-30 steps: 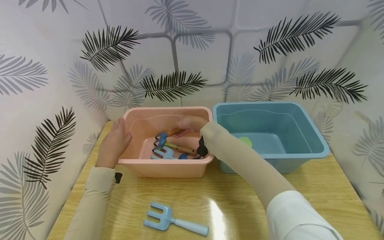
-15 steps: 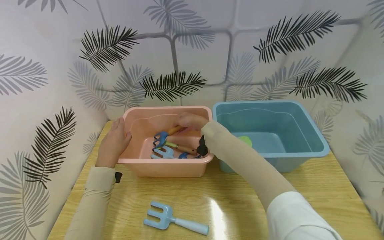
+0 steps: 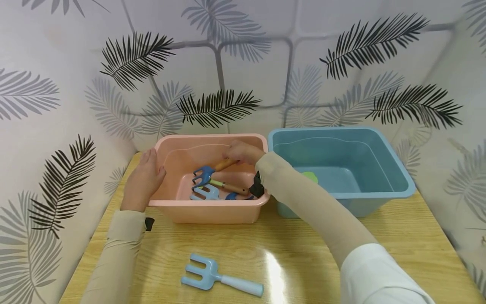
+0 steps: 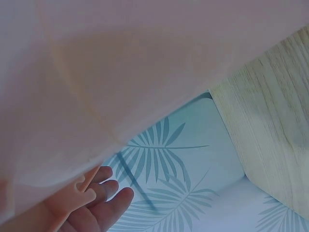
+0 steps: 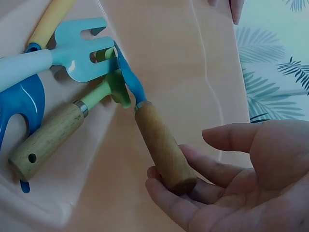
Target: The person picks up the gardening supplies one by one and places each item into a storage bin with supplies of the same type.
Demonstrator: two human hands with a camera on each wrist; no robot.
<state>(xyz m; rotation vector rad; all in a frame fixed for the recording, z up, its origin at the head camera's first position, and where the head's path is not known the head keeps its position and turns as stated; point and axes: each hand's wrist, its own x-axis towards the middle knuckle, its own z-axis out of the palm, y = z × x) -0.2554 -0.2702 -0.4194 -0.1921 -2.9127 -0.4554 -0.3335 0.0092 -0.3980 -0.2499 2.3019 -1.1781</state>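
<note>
Inside the pink tub (image 3: pixel 212 209), my right hand (image 3: pixel 243 152) holds the end of the wooden handle of a blue hand rake (image 3: pixel 205 175). In the right wrist view the fingers (image 5: pixel 166 198) curl beneath that handle, while the thumb stands apart from it. The rake's handle end is raised and its tines rest among the other tools. My left hand (image 3: pixel 144 179) grips the tub's left rim, thumb on the inside and fingers outside. Beside the rake lie a light blue hand fork (image 5: pixel 84 50), a green tool with a wooden handle (image 5: pixel 48 142) and a blue tool (image 3: pixel 235 196).
To the right stands a blue tub (image 3: pixel 341 196) with a green object (image 3: pixel 310 176) partly showing inside. A second light blue hand fork (image 3: pixel 222 276) lies on the wooden table (image 3: pixel 159 261) in front. Behind rises a leaf-patterned backdrop (image 3: pixel 250 114).
My right hand has shifted slightly up and back, lifting the handle end of the hand rake, so more of the handle shows. The left hand has stayed on the rim.
</note>
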